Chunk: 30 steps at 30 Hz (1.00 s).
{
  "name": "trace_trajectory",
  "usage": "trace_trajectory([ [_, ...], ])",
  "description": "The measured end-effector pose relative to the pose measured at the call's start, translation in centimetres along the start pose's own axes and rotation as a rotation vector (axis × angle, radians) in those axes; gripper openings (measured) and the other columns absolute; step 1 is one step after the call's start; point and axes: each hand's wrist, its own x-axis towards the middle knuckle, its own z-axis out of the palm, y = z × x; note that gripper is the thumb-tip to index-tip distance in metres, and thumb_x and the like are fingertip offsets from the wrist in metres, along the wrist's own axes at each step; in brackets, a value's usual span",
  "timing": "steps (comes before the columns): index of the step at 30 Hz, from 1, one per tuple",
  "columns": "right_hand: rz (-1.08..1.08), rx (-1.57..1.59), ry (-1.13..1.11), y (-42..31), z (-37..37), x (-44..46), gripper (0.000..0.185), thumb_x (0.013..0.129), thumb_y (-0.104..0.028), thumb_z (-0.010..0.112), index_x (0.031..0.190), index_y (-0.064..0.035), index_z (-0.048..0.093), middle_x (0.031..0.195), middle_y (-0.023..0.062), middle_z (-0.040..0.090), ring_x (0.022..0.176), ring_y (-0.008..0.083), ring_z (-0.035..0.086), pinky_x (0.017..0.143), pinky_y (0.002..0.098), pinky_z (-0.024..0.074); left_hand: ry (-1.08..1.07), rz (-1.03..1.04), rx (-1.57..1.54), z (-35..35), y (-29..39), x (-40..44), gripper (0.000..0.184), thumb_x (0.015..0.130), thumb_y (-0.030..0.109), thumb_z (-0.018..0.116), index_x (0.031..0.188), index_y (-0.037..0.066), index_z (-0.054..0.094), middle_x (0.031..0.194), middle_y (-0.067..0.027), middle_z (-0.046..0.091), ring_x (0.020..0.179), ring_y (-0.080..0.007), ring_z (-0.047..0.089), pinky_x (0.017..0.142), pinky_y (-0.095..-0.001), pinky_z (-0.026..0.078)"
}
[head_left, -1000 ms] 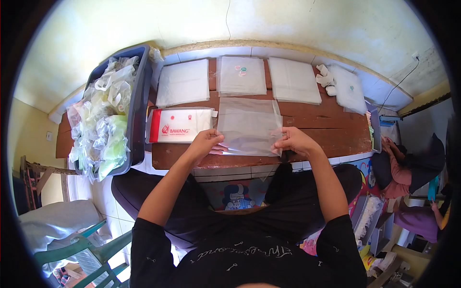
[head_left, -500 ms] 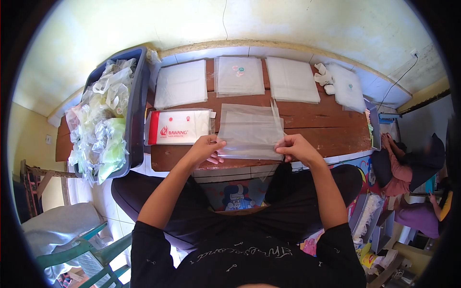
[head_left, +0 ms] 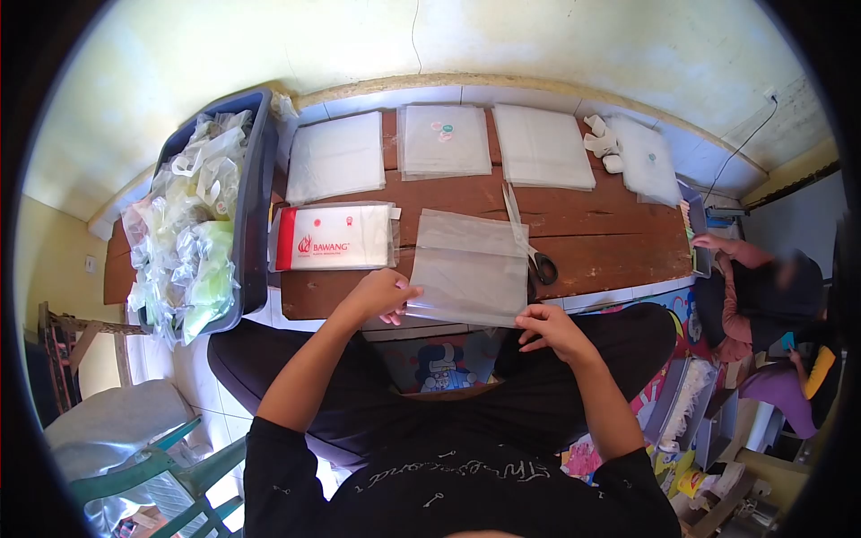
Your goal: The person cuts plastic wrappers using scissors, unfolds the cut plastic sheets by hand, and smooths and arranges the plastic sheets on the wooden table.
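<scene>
A clear plastic bag (head_left: 471,267) lies partly over the front edge of the wooden table (head_left: 592,238); whether it is one sheet or several I cannot tell. My left hand (head_left: 384,296) pinches its lower left corner. At the lower right corner, my right hand (head_left: 549,330) grips the edge between thumb and fingers. Scissors with black handles (head_left: 543,267) rest just right of the bag, blades pointing away and partly under it. Left of the bag is a white and red pack marked BAWANG (head_left: 336,237).
Stacks of clear plastic bags (head_left: 336,157) line the table's back, one with small round stickers (head_left: 446,131). A dark bin (head_left: 256,197) full of used-looking plastic stands at the left. A green chair (head_left: 143,475) is at lower left. Other people (head_left: 762,296) sit at the right.
Both hands have drawn the bag's near edge toward my body, and the bag has turned slightly. The scissors' black handles now show beside it. At the right, a person's hand has moved.
</scene>
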Motion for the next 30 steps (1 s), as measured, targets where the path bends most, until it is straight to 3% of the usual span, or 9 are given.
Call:
trace_trajectory([
  [2,0.057,0.109,-0.001,-0.1,0.5,-0.4,0.026,0.093,-0.026,0.064,0.099,-0.0012,0.062,0.093,0.006,0.06,0.082,0.0179,0.066,0.069,0.0327,0.0597,0.003,-0.011,0.127,0.1,0.6,-0.7,0.038,0.091,0.034,0.064,0.076,-0.001,0.065,0.064,-0.0083,0.064,0.059,-0.0181,0.069,0.054,-0.0287,0.057],
  [5,0.041,0.254,0.01,0.7,1.0,0.1,0.028,0.095,-0.028,0.062,0.103,-0.0013,0.06,0.102,0.0091,0.061,0.09,0.0228,0.067,0.077,0.0359,0.0592,-0.077,-0.035,0.072,0.0,0.2,-0.4,0.036,0.091,0.033,0.064,0.08,-0.001,0.065,0.065,-0.0093,0.065,0.059,-0.0183,0.069,0.055,-0.0287,0.058],
  [9,-0.02,0.395,0.008,0.8,1.3,0.9,0.024,0.097,-0.024,0.059,0.102,-0.0001,0.06,0.101,0.0093,0.062,0.09,0.0221,0.067,0.078,0.0338,0.0588,-0.092,-0.03,-0.073,-0.1,-1.0,0.3,0.032,0.092,0.029,0.064,0.082,-0.001,0.066,0.071,-0.0127,0.068,0.062,-0.0191,0.069,0.058,-0.029,0.059],
  [12,-0.129,0.469,0.043,1.4,1.2,1.8,0.02,0.098,-0.019,0.057,0.1,0.0008,0.06,0.1,0.01,0.064,0.092,0.0221,0.068,0.08,0.0313,0.0583,-0.07,0.042,-0.315,-0.1,-1.0,0.1,0.029,0.092,0.027,0.065,0.087,-0.002,0.065,0.077,-0.0139,0.069,0.066,-0.0198,0.07,0.063,-0.0298,0.06],
  [14,-0.22,0.469,0.079,2.1,0.9,2.3,0.017,0.097,-0.015,0.057,0.098,0.0011,0.06,0.1,0.0106,0.066,0.094,0.0224,0.068,0.082,0.0298,0.0579,0.055,0.118,-0.569,0.1,-0.6,-0.3,0.027,0.09,0.026,0.067,0.09,-0.001,0.063,0.081,-0.0132,0.068,0.066,-0.0192,0.07,0.058,-0.0301,0.059],
  [21,-0.127,0.524,0.054,1.1,1.3,1.5,0.015,0.097,-0.014,0.057,0.095,0.0005,0.059,0.1,0.0125,0.066,0.095,0.0238,0.069,0.082,0.0307,0.058,0.006,0.015,-0.579,1.0,-0.3,-1.1,0.028,0.091,0.028,0.067,0.093,0.0,0.063,0.09,-0.0162,0.067,0.068,-0.0205,0.07,0.061,-0.0282,0.059],
  [26,-0.07,0.476,0.013,1.4,0.8,1.8,0.02,0.094,-0.014,0.06,0.104,0.004,0.061,0.1,0.015,0.067,0.093,0.0252,0.069,0.079,0.0339,0.059,-0.017,0.057,-0.528,1.6,-1.4,0.2,0.027,0.089,0.025,0.069,0.087,-0.001,0.064,0.079,-0.0113,0.068,0.068,-0.0187,0.07,0.063,-0.0265,0.059],
  [30,-0.046,0.419,-0.011,2.0,0.7,2.0,0.024,0.093,-0.014,0.061,0.108,0.0048,0.061,0.099,0.0137,0.067,0.09,0.0245,0.069,0.078,0.0351,0.0592,0.025,0.086,-0.482,1.2,-2.2,0.8,0.021,0.087,0.018,0.07,0.083,-0.001,0.064,0.079,-0.0134,0.069,0.071,-0.0201,0.071,0.065,-0.0274,0.06],
])
